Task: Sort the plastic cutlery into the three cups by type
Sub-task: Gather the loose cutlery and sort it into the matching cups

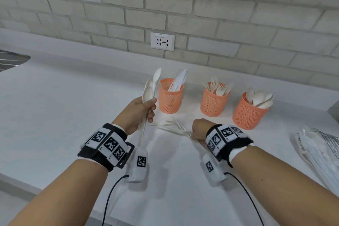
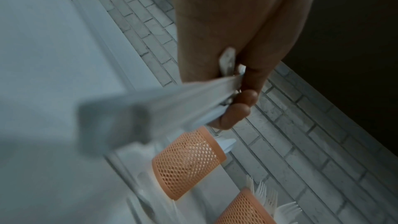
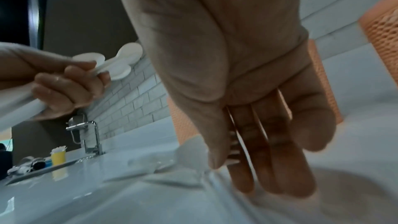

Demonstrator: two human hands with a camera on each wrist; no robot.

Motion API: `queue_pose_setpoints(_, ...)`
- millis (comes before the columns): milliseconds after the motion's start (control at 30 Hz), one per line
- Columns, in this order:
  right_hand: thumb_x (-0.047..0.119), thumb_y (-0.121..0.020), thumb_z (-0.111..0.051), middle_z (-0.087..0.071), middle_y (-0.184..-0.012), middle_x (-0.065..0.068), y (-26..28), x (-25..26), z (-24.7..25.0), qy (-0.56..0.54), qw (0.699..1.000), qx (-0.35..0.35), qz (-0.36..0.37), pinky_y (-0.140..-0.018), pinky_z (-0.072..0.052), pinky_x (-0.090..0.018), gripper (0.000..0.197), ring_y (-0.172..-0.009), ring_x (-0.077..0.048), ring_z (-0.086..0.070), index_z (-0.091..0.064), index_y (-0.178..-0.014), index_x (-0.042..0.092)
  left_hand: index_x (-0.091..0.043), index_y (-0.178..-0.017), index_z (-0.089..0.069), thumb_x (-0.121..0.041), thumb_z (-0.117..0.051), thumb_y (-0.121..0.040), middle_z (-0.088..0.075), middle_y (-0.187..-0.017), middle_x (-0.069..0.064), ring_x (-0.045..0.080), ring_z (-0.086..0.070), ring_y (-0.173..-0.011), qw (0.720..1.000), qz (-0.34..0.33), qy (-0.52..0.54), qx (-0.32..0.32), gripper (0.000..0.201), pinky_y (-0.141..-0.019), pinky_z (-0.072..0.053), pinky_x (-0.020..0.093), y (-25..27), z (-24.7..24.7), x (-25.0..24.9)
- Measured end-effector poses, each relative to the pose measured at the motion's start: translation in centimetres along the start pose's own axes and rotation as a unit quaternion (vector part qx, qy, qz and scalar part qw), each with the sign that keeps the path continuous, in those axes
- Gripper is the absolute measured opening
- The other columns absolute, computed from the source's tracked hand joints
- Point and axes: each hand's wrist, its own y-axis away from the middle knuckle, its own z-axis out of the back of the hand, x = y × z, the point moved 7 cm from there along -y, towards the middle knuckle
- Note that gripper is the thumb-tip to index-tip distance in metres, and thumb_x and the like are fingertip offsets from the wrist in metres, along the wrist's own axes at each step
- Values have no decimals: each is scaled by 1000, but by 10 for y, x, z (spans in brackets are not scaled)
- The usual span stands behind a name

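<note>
Your left hand (image 1: 140, 111) grips a bunch of white plastic spoons (image 1: 150, 89) upright, but the orange mesh spoon cup (image 1: 249, 113) stands far right, nearer your right hand (image 1: 199, 130), whose fingers reach down over white forks (image 1: 171, 124) lying crosswise on the desk (image 1: 73, 115).
</note>
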Motion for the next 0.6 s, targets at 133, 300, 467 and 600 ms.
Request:
queue_pose_setpoints(133, 15, -91, -55, -58, -73, -10, 7, -16, 26, -109, 992, -51, 26, -54, -41, -24, 24, -54, -16, -48, -59, -71, 2, -12, -83, -46, -17, -47, -97, -43, -65, 0, 8, -39, -45, 1000, 6, -3, 7, 15, -45, -39, 19, 0, -3, 1)
queue_pose_setpoints(300, 16, -89, -59, -63, -85, -10, 8, -37, 56, -506, 841, -185, 44, -63, -48, -24, 13, -76, -18, -58, -63, -91, 3, -12, -83, -46, -16, -47, -97, -43, -65, 0, 8, -39, -44, 1000, 13, 2, 10, 14, -44, -39, 19, -1, -6, 4)
queue_pose_setpoints(467, 16, -100, -35, -55, -76, -6, 2, -23, 50, -632, 748, -201, 26, -60, -50, -33, 24, -62, -20, -57, -40, -122, 9, -13, -79, -45, -16, -46, -97, -43, -64, 0, 8, -39, -44, 1000, 16, 8, 14, 18, -45, -40, 20, 0, -8, 6)
queue_pose_setpoints(600, 32, -88, -60, -51, -132, -12, -7, -4, 14, -321, 940, -115, 0, -79, -49, -33, 67, -107, -26, -56, -30, -142, 6, -12, -76, -43, -18, -51, -95, -40, -60, 0, 10, -37, -44, 1000, 13, 12, 12, 21, -44, -39, 21, 1, -8, 7)
